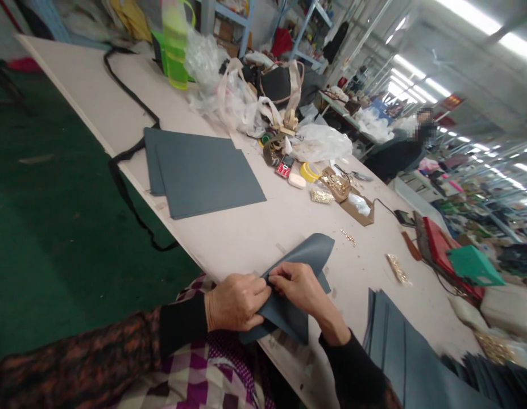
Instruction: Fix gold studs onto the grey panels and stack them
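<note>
At the near edge of the table, a dark grey leather-like sheet (286, 318) is bent over, its upper part curling up behind my hands. My left hand (237, 301) is closed on the sheet's left side, thumb below and fingers on top. Close against those fingertips, my right hand (299, 284) makes a pinch at the sheet's surface. Whatever lies between the right thumb and forefinger is too small to make out. Several flat grey sheets (207, 176) lie stacked farther left on the table. Small gold-coloured metal pieces (349, 237) are scattered beyond the bent sheet.
More grey pieces (399, 346) are piled at the right. Beyond are an open cardboard box (357, 213), yellow tape (310, 171), plastic bags (323, 142) and a green bottle (175, 51). A black strap (131, 150) hangs over the left edge. A person (397, 150) sits farther back.
</note>
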`<state>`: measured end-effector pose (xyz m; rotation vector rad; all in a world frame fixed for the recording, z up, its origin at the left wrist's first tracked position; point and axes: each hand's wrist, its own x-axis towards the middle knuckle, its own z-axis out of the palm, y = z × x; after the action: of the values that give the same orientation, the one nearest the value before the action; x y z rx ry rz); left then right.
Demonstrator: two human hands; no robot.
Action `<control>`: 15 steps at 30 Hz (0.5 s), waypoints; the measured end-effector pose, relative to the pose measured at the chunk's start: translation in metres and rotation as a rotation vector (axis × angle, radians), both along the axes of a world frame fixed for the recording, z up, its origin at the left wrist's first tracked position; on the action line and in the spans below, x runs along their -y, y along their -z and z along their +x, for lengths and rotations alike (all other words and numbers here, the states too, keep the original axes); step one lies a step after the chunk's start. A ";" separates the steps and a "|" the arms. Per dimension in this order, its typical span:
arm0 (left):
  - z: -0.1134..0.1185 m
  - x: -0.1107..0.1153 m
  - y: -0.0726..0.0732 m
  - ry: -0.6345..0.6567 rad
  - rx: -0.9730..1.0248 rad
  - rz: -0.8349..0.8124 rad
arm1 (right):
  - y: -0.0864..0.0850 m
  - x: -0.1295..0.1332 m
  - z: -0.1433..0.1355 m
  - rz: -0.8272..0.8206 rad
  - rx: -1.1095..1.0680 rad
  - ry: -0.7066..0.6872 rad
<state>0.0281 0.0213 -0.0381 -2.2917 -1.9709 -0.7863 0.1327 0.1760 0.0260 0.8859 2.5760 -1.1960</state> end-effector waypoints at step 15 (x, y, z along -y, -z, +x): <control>0.009 -0.009 0.045 -0.108 -0.065 0.367 | 0.016 -0.008 -0.020 0.006 0.262 -0.133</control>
<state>0.0375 0.0306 -0.0830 -1.9603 -1.7332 -0.9572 0.1130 0.1836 0.0104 0.7989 2.3877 -0.9664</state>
